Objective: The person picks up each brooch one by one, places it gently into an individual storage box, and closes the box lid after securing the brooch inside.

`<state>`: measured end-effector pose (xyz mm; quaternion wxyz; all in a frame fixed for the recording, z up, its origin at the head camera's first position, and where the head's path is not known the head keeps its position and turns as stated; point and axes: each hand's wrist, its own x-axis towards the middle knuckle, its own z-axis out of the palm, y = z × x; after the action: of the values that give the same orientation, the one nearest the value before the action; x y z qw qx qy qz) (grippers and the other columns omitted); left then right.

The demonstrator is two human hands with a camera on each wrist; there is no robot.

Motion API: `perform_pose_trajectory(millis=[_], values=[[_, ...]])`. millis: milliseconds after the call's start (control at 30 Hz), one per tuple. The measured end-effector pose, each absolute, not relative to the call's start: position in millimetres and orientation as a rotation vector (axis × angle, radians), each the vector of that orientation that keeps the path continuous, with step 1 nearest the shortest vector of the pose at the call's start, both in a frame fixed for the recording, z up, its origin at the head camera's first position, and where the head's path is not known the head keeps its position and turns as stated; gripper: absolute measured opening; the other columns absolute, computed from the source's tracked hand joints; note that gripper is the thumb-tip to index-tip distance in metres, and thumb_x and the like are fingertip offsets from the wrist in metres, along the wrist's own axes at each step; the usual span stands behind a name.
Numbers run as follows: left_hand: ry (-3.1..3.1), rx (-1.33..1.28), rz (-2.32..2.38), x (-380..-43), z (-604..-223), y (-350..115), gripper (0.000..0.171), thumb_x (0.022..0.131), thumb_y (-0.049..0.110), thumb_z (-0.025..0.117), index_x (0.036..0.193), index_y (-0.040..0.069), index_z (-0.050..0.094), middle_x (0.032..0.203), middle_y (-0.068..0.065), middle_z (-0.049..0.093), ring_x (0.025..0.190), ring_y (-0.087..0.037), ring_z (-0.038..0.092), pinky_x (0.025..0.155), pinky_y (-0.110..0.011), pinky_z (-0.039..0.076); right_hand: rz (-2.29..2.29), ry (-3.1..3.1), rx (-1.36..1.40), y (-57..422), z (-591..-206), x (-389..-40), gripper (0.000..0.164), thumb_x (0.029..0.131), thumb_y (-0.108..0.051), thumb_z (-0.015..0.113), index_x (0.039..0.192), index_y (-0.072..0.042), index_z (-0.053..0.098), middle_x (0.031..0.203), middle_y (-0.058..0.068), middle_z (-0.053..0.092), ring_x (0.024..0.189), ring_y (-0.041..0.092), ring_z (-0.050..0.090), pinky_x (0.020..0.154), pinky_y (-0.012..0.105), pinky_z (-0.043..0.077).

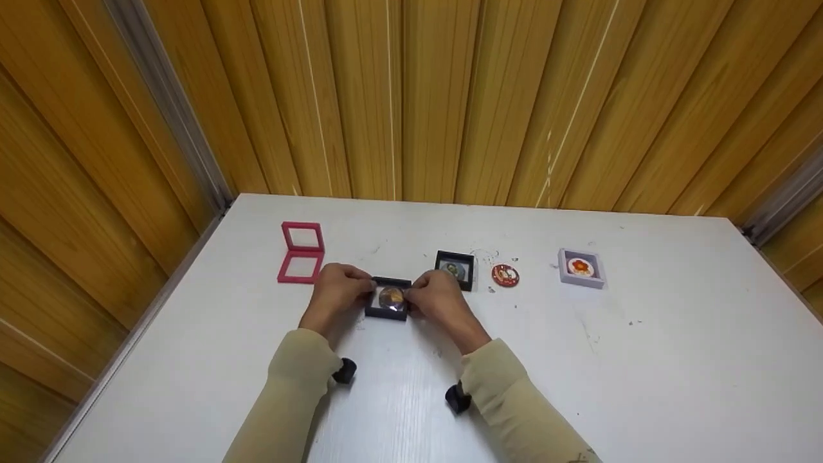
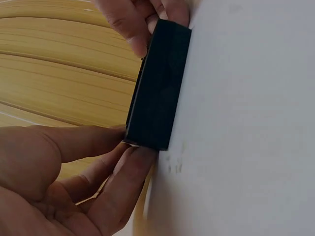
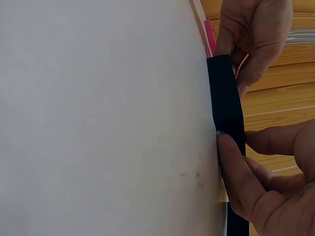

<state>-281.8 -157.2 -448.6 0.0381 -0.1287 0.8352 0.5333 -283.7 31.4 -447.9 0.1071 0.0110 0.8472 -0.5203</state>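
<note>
Between my two hands is a black square display frame (image 1: 386, 314) with a round, dark purple and gold badge (image 1: 391, 298) showing inside it. My left hand (image 1: 331, 294) pinches the frame's left side between thumb and fingers. On the right side, my right hand (image 1: 445, 303) pinches it the same way. The left wrist view shows the frame's dark edge (image 2: 160, 86) low against the white tabletop, with fingertips at both ends. From the right wrist, the same edge (image 3: 225, 91) appears, thumb on one face and fingers on the other.
A pink frame (image 1: 300, 280) stands folded open beyond my left hand. Behind my right hand lies another black frame (image 1: 456, 255) with a greenish badge. Farther right are a loose red badge (image 1: 505, 275) and a lilac frame (image 1: 582, 281) holding a flower badge. Wood-patterned panels (image 1: 424, 96) enclose the table.
</note>
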Motion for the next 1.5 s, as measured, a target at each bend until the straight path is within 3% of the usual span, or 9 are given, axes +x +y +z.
perform_pose_trajectory(millis=[467, 700, 833, 1033, 1267, 1500], values=[[2.652, -0.432, 1.610, -289.8, -450.6, -161.8, 0.019, 0.101, 0.009, 0.073, 0.117, 0.001, 0.079, 0.117, -0.017, 0.071, 0.103, -0.029, 0.063, 0.094, -0.039, 0.055, -1.342, 2.685, -0.027, 10.8, -441.2, -299.1, 0.007, 0.095, 0.000, 0.070, 0.092, 0.006, 0.074, 0.090, 0.014, 0.072, 0.077, 0.021, 0.065, 0.065, 0.029, 0.056], [2.683, -0.410, 1.708, -294.6, -457.7, -160.1, 0.018, 0.100, 0.004, 0.072, 0.116, 0.000, 0.079, 0.120, -0.018, 0.072, 0.111, -0.029, 0.064, 0.095, -0.040, 0.056, -1.213, 2.824, -0.059, 1.8, -440.0, -307.9, 0.012, 0.091, 0.006, 0.063, 0.084, 0.006, 0.073, 0.082, 0.014, 0.071, 0.069, 0.021, 0.060, 0.064, 0.032, 0.052], [2.704, -0.413, 1.732, -296.0, -460.9, -160.2, 0.019, 0.099, 0.002, 0.073, 0.117, 0.000, 0.079, 0.120, -0.017, 0.073, 0.116, -0.029, 0.065, 0.098, -0.040, 0.055, -1.114, 2.927, -0.118, -3.8, -447.5, -317.4, 0.010, 0.090, 0.007, 0.063, 0.088, 0.007, 0.073, 0.085, 0.016, 0.072, 0.070, 0.021, 0.058, 0.068, 0.036, 0.055], [2.684, -0.390, 1.794, -298.6, -462.4, -157.6, 0.023, 0.098, -0.001, 0.071, 0.120, -0.001, 0.078, 0.122, -0.017, 0.073, 0.117, -0.029, 0.065, 0.098, -0.041, 0.056, -1.050, 2.931, -0.101, -7.9, -436.3, -318.9, 0.008, 0.089, 0.007, 0.071, 0.096, 0.010, 0.074, 0.090, 0.019, 0.074, 0.069, 0.021, 0.057, 0.062, 0.031, 0.050], [2.633, -0.411, 1.825, -304.7, -462.4, -153.7, 0.026, 0.100, 0.001, 0.070, 0.125, 0.002, 0.076, 0.124, -0.015, 0.072, 0.118, -0.028, 0.064, 0.101, -0.039, 0.054, -1.087, 2.900, -0.085, -5.7, -436.2, -328.4, 0.008, 0.092, 0.009, 0.066, 0.095, 0.009, 0.073, 0.084, 0.015, 0.070, 0.067, 0.020, 0.054, 0.057, 0.028, 0.043], [2.577, -0.428, 1.845, -307.6, -462.8, -157.8, 0.027, 0.102, 0.002, 0.069, 0.128, 0.004, 0.075, 0.128, -0.014, 0.070, 0.118, -0.027, 0.063, 0.103, -0.039, 0.054, -1.088, 2.889, -0.070, -8.8, -435.1, -333.1, 0.010, 0.094, 0.008, 0.064, 0.100, 0.009, 0.072, 0.087, 0.014, 0.069, 0.071, 0.020, 0.055, 0.059, 0.029, 0.044]])
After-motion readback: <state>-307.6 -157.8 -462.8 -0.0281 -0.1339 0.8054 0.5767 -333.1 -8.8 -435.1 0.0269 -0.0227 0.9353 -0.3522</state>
